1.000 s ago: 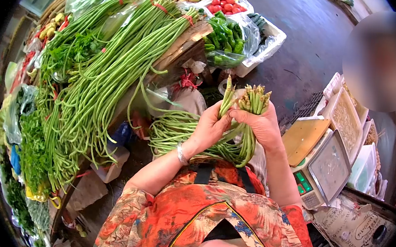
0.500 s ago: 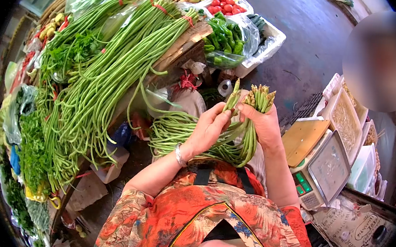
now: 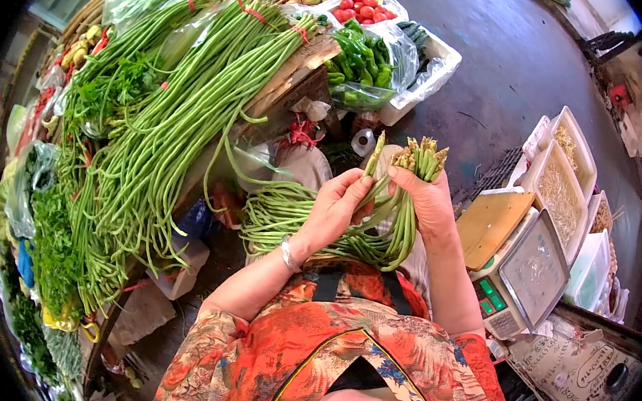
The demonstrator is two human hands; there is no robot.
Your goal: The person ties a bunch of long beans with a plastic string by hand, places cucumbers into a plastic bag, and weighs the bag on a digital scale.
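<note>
Long green beans [image 3: 281, 216] lie across the lap, their stem ends rising between my hands. My right hand [image 3: 425, 202] is wrapped round a thick bunch of bean ends [image 3: 420, 158], thumb across its front. Just to the left, my left hand [image 3: 342, 202], with a silver bracelet at the wrist, pinches a few bean ends [image 3: 374, 155] that stand upright between thumb and fingers. The two groups of ends are slightly apart at the top. Below the hands, the beans bend down and curve to the left.
Bundles of long beans [image 3: 191, 113] with red ties cover the stall at the left, beside leafy greens [image 3: 57, 246]. Green peppers [image 3: 362, 59] and tomatoes [image 3: 364, 9] are ahead. At the right stand a scale [image 3: 533, 269], a wooden board [image 3: 494, 227] and white trays [image 3: 562, 191].
The ends in my left hand now look fewer, and that hand is slightly lower. My right hand has shifted a little to the right since the first frame. The person at the upper right is gone from view.
</note>
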